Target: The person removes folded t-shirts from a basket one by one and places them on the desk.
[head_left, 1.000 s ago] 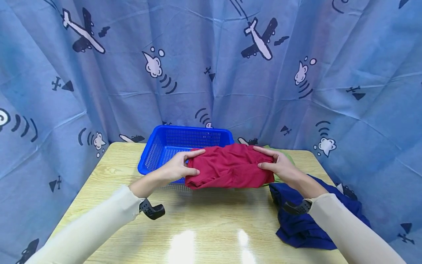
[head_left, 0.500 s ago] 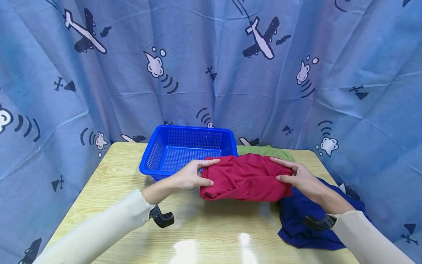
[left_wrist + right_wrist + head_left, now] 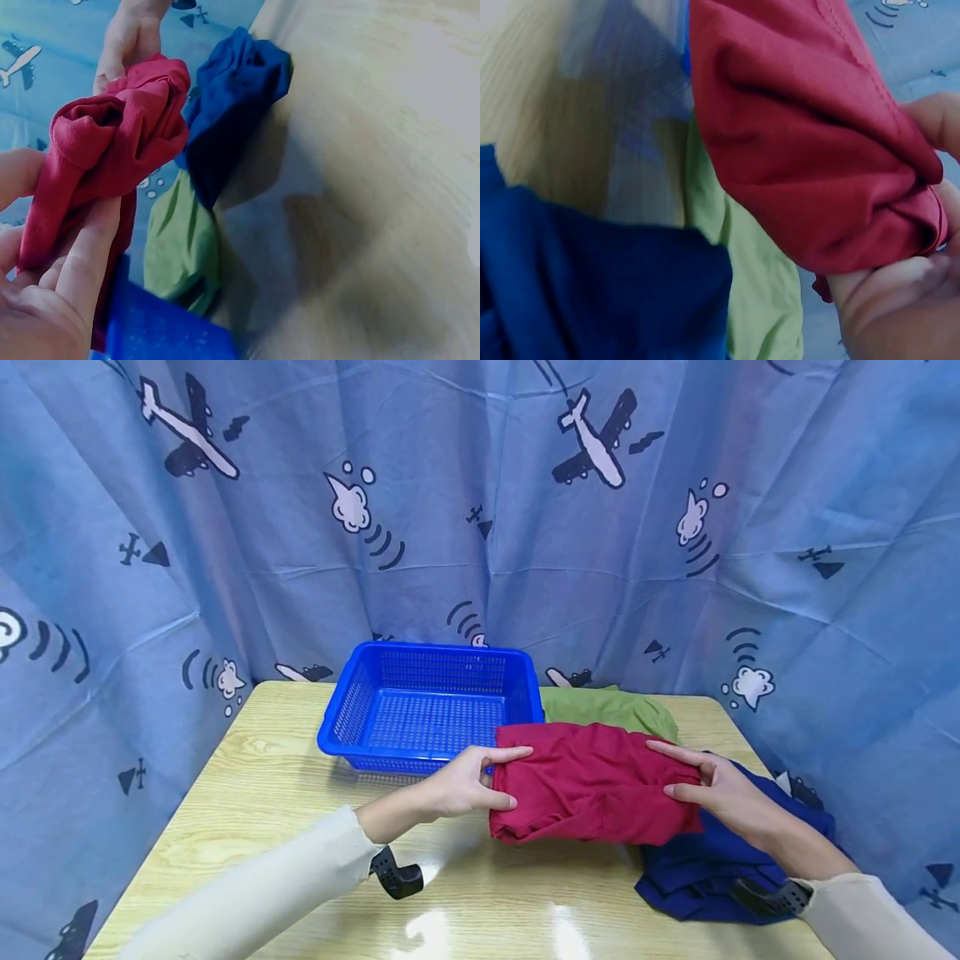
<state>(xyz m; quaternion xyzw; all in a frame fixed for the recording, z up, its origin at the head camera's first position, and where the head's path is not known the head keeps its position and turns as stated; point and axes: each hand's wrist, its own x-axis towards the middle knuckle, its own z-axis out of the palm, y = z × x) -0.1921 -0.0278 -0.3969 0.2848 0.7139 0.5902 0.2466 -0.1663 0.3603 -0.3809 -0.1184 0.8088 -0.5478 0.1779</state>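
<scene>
A folded red garment (image 3: 592, 785) hangs above the table, held between both hands; its exact kind cannot be told from its folds. My left hand (image 3: 468, 783) grips its left end, fingers under and thumb on the near side. The right end is gripped by my right hand (image 3: 723, 789). In the left wrist view the red cloth (image 3: 120, 127) shows rolled layers at its end. Below and right of it lies a crumpled navy blue cloth (image 3: 690, 868). Behind it a green cloth (image 3: 611, 708) lies beside the basket, partly covered from view.
A blue plastic basket (image 3: 442, 760) with perforated walls stands at the back of the wooden table (image 3: 247, 802), left of the green cloth. A blue curtain (image 3: 420, 485) with airplane prints hangs right behind the table and along its sides.
Both hands have carried the red garment to the right and nearer, away from the basket's front right. More of the basket and the green cloth now shows.
</scene>
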